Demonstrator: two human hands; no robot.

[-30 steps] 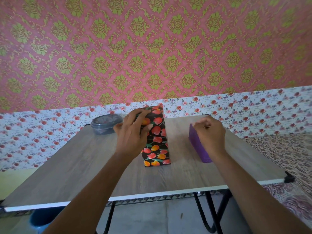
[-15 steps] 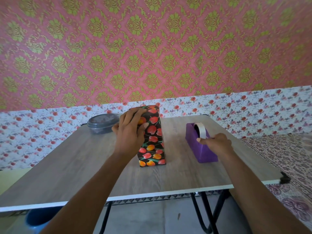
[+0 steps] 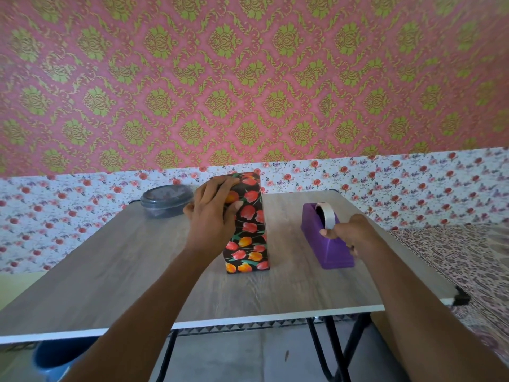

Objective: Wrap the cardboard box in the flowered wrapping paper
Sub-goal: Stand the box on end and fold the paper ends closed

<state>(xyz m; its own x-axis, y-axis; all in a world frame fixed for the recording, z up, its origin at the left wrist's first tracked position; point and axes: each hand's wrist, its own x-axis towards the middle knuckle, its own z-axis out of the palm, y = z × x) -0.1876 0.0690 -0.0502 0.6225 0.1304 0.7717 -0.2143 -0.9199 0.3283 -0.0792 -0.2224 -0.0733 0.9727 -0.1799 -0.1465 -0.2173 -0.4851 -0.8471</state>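
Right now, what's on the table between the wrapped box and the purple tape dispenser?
Nothing: the head view shows only bare table between the wrapped box and the tape dispenser.

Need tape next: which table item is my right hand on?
The purple tape dispenser: right hand grips it; left hand holds the flowered box; grey container untouched.

A tall flower-papered cardboard box [image 3: 249, 230] stands in the middle of the grey wood-grain bench [image 3: 110, 271], with the left grip [image 3: 210, 216] over its top. From the box, a round grey lidded plastic tub [image 3: 165, 199] lies at ten o'clock. A purple plastic tape dispenser [image 3: 330, 249] lies at three o'clock, held by the right grip [image 3: 351, 232].
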